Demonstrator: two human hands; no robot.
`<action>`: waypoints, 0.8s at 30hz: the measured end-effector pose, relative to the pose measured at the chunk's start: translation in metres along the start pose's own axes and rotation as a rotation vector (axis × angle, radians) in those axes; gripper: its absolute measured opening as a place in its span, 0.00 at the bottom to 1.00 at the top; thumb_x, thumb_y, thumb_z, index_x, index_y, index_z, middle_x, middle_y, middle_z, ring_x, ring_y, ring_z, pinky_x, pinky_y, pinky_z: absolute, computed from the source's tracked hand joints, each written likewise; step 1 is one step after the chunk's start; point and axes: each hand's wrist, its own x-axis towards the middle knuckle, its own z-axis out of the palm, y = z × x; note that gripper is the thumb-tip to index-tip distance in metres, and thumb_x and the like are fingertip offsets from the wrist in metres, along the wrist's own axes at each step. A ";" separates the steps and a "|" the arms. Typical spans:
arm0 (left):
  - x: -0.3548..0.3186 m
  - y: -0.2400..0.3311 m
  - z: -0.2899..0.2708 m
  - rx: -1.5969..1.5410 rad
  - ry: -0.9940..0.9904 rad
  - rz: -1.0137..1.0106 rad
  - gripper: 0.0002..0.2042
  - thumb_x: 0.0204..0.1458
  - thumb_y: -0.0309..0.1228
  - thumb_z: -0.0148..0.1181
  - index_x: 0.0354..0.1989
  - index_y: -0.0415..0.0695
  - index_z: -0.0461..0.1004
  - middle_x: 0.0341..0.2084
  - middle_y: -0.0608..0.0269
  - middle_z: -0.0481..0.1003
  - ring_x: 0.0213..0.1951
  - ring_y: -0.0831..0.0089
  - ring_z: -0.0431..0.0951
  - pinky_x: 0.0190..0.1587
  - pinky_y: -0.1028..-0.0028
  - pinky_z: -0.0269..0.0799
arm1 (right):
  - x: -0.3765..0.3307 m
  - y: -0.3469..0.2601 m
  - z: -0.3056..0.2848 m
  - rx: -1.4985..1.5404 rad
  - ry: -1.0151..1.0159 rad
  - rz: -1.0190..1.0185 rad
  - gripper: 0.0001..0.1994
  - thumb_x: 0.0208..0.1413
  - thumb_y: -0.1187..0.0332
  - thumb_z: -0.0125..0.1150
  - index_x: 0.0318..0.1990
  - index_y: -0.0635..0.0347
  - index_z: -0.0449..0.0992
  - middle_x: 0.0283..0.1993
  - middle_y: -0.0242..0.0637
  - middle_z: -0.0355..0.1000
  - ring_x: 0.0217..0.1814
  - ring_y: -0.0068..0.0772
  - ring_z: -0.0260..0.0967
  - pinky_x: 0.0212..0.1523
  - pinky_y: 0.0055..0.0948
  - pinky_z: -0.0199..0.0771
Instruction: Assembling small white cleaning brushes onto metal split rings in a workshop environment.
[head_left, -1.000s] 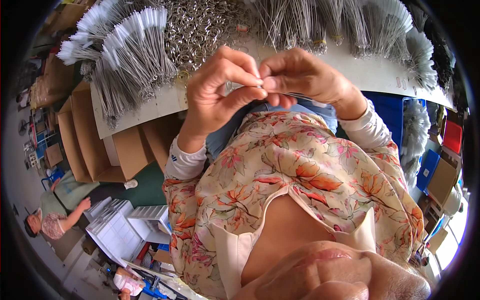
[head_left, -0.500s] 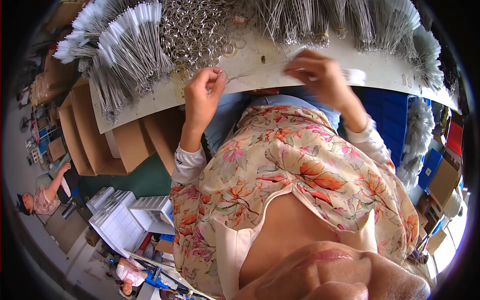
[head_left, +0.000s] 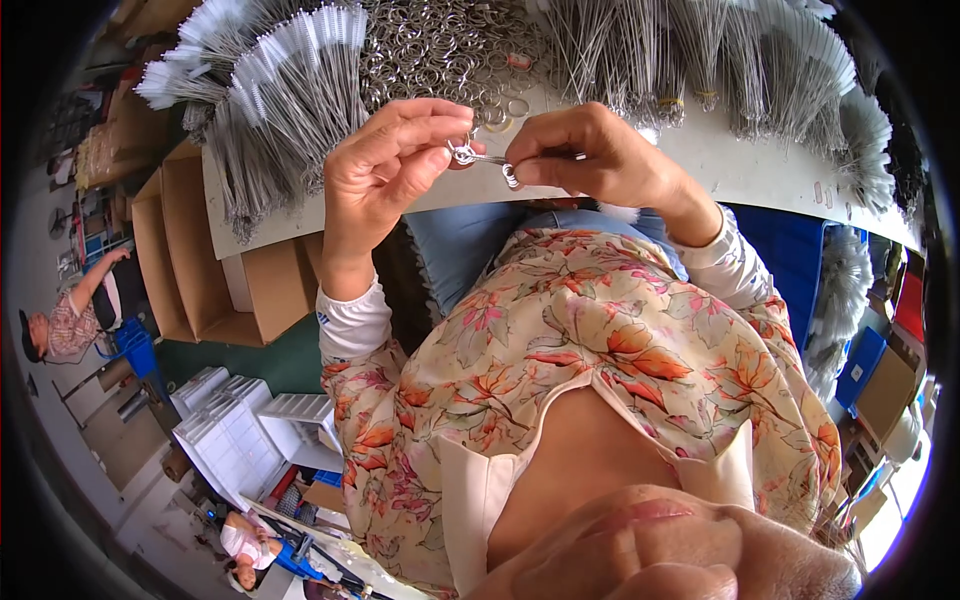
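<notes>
My left hand (head_left: 380, 170) pinches a shiny metal ring (head_left: 461, 153) between thumb and fingertips, over the near edge of the table. Close beside it, my right hand (head_left: 605, 155) is closed on thin wire brushes, whose small looped ends (head_left: 510, 177) poke out toward the ring. A wire runs between the two hands at the ring. Whether the loops are threaded on it I cannot tell. White bristles (head_left: 620, 213) show below the right hand. Beyond my hands lies a pile of loose metal rings (head_left: 440, 50).
Bundles of wire brushes (head_left: 295, 90) stand left of the rings, and more bundles (head_left: 740, 60) line the table (head_left: 730, 165) at right. Open cardboard boxes (head_left: 210, 265) sit below at left, near white crates (head_left: 235, 430). A blue bin (head_left: 765, 245) is at right. Two people are in the background at left.
My right hand has come left, close to my left hand, and now grips the looped wire ends. The view has shifted slightly. A background person has changed posture.
</notes>
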 end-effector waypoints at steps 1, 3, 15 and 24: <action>0.001 0.002 -0.001 0.020 -0.027 -0.005 0.09 0.49 0.16 0.55 0.39 0.35 0.76 0.40 0.53 0.73 0.37 0.68 0.79 0.36 0.79 0.77 | 0.000 0.000 0.000 0.000 0.005 0.004 0.06 0.53 0.69 0.60 0.35 0.61 0.78 0.23 0.33 0.72 0.20 0.21 0.65 0.22 0.23 0.64; 0.003 0.006 0.003 0.036 -0.021 -0.011 0.10 0.48 0.16 0.55 0.39 0.34 0.75 0.41 0.50 0.72 0.38 0.67 0.78 0.38 0.72 0.78 | -0.001 0.001 -0.001 0.075 -0.020 0.025 0.06 0.54 0.68 0.59 0.35 0.61 0.78 0.20 0.29 0.69 0.17 0.14 0.59 0.18 0.18 0.58; -0.002 0.011 0.017 0.051 0.051 -0.014 0.13 0.46 0.13 0.53 0.43 0.31 0.73 0.39 0.50 0.74 0.38 0.66 0.79 0.41 0.73 0.77 | -0.002 0.011 0.005 0.167 0.011 0.012 0.07 0.55 0.68 0.58 0.35 0.61 0.77 0.21 0.25 0.68 0.18 0.13 0.59 0.19 0.17 0.58; 0.004 0.022 0.035 0.282 0.218 0.161 0.14 0.44 0.12 0.57 0.41 0.31 0.73 0.37 0.51 0.76 0.35 0.68 0.80 0.37 0.77 0.78 | -0.007 -0.018 0.001 0.426 0.181 0.060 0.09 0.54 0.64 0.61 0.36 0.61 0.78 0.22 0.25 0.69 0.21 0.13 0.60 0.21 0.16 0.59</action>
